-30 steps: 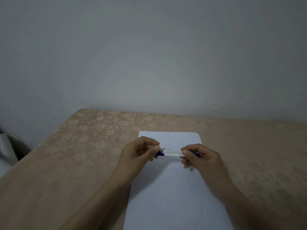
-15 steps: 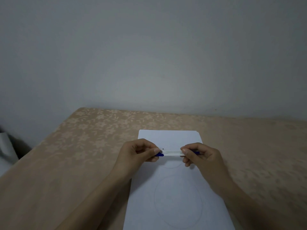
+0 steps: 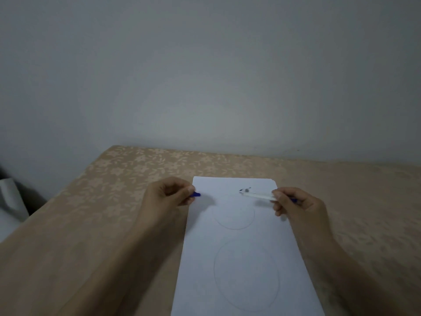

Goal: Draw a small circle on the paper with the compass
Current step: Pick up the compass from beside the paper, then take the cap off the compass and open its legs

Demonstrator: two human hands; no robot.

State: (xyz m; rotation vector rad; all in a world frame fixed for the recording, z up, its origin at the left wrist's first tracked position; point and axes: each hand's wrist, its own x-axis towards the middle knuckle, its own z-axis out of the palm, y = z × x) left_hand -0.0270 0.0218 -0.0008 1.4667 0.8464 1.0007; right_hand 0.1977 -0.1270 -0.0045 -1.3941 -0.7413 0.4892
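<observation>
A white sheet of paper (image 3: 241,252) lies on the table in front of me, with a small pencil circle (image 3: 234,215) near its top and a larger circle (image 3: 247,274) below. My right hand (image 3: 296,208) pinches a slim clear-bodied compass or pen (image 3: 257,195), its dark tip pointing left over the top of the paper. My left hand (image 3: 166,197) sits at the paper's upper left edge and pinches a small blue cap (image 3: 195,194). The two pieces are apart.
The table (image 3: 114,201) carries a beige cloth with a flower pattern and meets a plain grey wall at the back. A white object (image 3: 9,201) stands off the table's left edge.
The hands held one joined piece over the paper's top; now they have pulled apart, the blue cap going left with my left hand and the clear body right.
</observation>
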